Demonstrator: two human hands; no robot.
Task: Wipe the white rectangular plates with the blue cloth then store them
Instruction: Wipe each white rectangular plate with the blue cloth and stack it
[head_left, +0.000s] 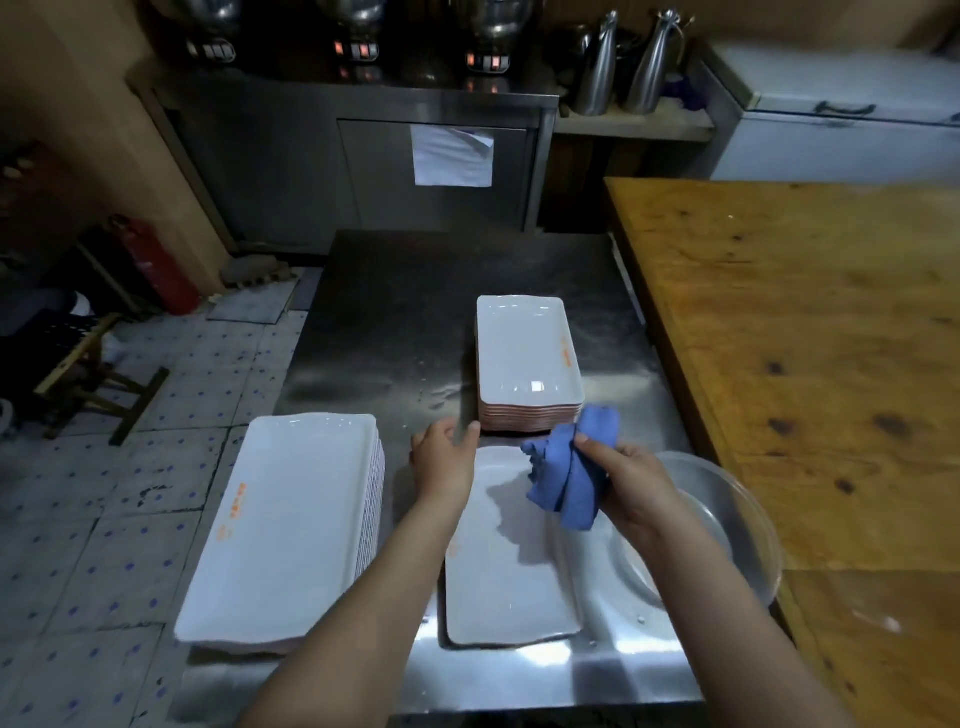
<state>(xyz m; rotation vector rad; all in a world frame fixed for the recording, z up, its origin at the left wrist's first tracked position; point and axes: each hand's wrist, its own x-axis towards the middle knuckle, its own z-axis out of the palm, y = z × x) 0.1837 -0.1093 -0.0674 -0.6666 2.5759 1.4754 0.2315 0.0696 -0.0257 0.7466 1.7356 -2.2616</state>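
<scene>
1. Two stacks of white plates and one single plate (511, 566) are seen on the steel table (415, 312). The plates in each stack cannot be counted, since their edges are blurred.
2. One red fire extinguisher (156, 265) and one wooden stool (88, 374) are dimly made out on the floor at far left.
3. The left stack (291, 519) is set at the table's left edge, and its near right corner is hidden by the left forearm.
4. The left hand (444, 462) is held palm down at the single plate's far left corner, with fingers relaxed and nothing held. Whether the plate is touched cannot be told.
5. The single plate is laid lengthwise between the two forearms, and the far stack (527, 353) is placed just beyond it.
6. One blue cloth (571, 478) is bunched and gripped by the curled fingers of the right hand (631, 486) above the plate's far right corner, where a shadow is cast.
7. One metal bowl (727, 519) is partly hidden by the right forearm, and the wooden table (805, 338) beside it is cut off at the right.
</scene>
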